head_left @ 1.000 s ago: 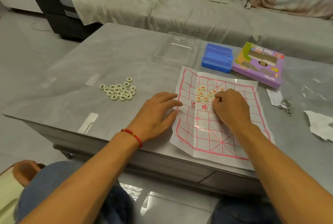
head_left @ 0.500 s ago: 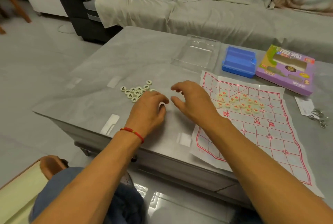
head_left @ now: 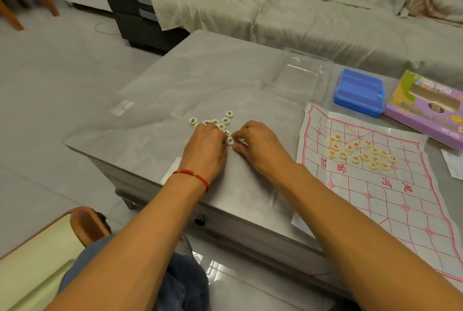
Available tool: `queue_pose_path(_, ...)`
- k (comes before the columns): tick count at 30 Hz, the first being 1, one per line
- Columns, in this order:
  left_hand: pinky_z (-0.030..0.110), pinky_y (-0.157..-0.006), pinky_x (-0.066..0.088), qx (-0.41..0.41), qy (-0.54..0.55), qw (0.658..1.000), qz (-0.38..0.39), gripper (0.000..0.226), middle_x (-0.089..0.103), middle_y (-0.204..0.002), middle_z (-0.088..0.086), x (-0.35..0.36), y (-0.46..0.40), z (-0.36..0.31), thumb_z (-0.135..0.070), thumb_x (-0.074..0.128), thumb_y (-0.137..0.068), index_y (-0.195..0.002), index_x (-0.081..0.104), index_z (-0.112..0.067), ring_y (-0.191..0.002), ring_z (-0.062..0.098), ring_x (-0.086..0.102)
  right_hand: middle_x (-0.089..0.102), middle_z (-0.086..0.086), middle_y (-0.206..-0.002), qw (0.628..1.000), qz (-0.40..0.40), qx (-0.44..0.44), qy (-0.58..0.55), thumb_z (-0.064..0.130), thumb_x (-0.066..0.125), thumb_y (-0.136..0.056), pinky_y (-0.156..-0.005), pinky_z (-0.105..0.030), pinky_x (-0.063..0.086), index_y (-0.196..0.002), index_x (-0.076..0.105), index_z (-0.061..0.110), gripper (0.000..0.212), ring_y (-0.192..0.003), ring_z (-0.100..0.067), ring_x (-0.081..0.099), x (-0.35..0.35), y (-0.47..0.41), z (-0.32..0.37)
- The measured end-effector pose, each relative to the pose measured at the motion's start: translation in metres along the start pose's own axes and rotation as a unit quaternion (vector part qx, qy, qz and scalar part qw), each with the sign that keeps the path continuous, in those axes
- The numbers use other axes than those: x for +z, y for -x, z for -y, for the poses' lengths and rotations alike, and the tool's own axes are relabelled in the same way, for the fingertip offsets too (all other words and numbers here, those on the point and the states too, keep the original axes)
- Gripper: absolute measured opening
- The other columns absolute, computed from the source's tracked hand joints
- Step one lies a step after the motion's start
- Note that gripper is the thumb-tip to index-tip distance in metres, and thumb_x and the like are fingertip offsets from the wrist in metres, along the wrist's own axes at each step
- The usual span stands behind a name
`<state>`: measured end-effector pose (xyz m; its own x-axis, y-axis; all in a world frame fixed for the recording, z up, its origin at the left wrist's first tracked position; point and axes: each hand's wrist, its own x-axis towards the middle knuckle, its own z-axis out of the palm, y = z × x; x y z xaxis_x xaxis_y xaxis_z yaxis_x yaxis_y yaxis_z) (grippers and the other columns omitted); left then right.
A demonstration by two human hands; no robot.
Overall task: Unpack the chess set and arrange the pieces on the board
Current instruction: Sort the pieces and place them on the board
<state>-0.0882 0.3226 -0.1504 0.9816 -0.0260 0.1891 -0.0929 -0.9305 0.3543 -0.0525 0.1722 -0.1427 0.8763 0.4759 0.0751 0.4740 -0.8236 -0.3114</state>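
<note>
left hand: my left hand (head_left: 205, 150) is down over the near edge of the black-lettered pieces (head_left: 220, 124) on the desk (head_left: 200, 80). The fingers are curled on top of the pile, but I can't tell if they've actually got one pinched, since the back of the hand hides it.

right hand: my right hand (head_left: 260, 146) is tucked in right beside the left, fingertips bent down at the nearest piece (head_left: 230, 140). Looks like a pinch, but it's too small to be sure.

black pieces: loose cluster off to the left of the board, a couple of strays sitting out at the far end. Both hands are here because I'm guessing this lot needs scooping together before it goes over.

red pieces: the red-lettered pieces (head_left: 360, 154) are already on the paper board (head_left: 375, 185), just bunched in a heap on the far half, not on their points yet.

board: creased paper sheet, near corner hanging off the desk edge, so it'll probably slide if I bump it.

packaging: clear lid (head_left: 298, 77), blue tray (head_left: 359, 92) and purple box (head_left: 426, 107) are parked along the back, out of the way.
</note>
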Motion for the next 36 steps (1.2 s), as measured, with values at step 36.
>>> queue_pose_path(36,0.039,-0.082,0.049,-0.064,-0.034,0.993,0.091,0.014,0.064,-0.102,0.012,-0.015,0.027,-0.022,-0.022,0.071,-0.087,-0.096,0.069,-0.012,-0.099,0.033,0.06,0.065,0.007,-0.105,0.973,-0.113,0.19,-0.074,0.028,0.071,-0.091,-0.089,-0.022,0.05,-0.117,0.069,0.024,0.027,-0.088,-0.007,0.058,-0.089,0.185,-0.077)
